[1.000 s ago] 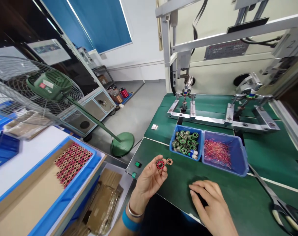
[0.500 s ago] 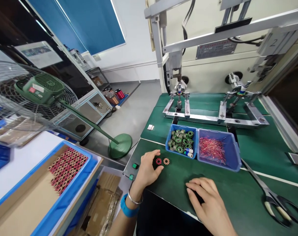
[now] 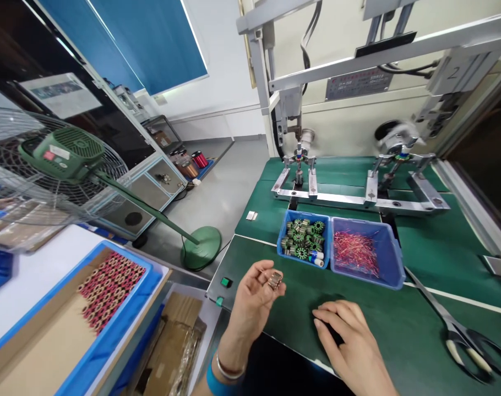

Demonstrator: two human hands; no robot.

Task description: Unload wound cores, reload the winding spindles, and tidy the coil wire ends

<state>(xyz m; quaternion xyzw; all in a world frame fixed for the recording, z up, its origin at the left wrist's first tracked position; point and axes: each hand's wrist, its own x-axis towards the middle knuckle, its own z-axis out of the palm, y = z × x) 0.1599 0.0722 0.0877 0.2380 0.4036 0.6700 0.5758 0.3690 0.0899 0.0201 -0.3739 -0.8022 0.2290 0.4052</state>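
Note:
My left hand (image 3: 254, 300) is raised over the front of the green worktop, its fingers closed round a small copper-wound stator core (image 3: 274, 280). Part of the core is covered by the fingers, and whether a second one sits in the same grip cannot be told. Lower right, my right hand (image 3: 349, 338) lies on the worktop with nothing visible in it, the thumb apart from the fingers. Beyond the hands, a blue bin (image 3: 280, 246) holds several green stator cores and a white-and-blue roll. Touching it is a second bin (image 3: 388, 258) with red wire offcuts inside.
Large scissors (image 3: 452, 324) lie at the right. Behind the bins stands a winding machine with a metal fixture bar (image 3: 341, 199). At left, a blue-rimmed tray (image 3: 151, 275) carries rows of red and copper wound cores. A green fan (image 3: 69, 154) stands beyond it.
My left hand has closed on the wound core and lifted it. Both the red and the copper core have gone from their spot on the worktop. My right hand has stayed put.

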